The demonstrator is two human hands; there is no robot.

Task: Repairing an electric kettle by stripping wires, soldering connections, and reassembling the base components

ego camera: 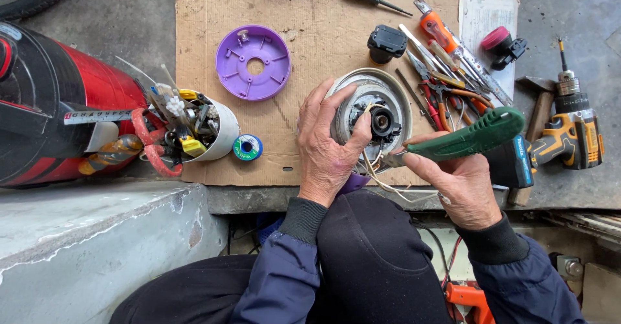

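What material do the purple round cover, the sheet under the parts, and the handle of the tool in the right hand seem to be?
Purple round cover: likely moulded plastic, smooth, with ribs and screw posts. Sheet under the parts: brown cardboard, matte, with worn edges. Green handle in the right hand: probably plastic, slightly glossy and ribbed.

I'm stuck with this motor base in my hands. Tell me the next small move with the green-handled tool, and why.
Probably ease the tip of the green-handled tool a little further in toward the black hub. The right hand has it aimed at the round metal base, the left hand steadies the rim, and pale wires trail loose there, so go slowly around them.
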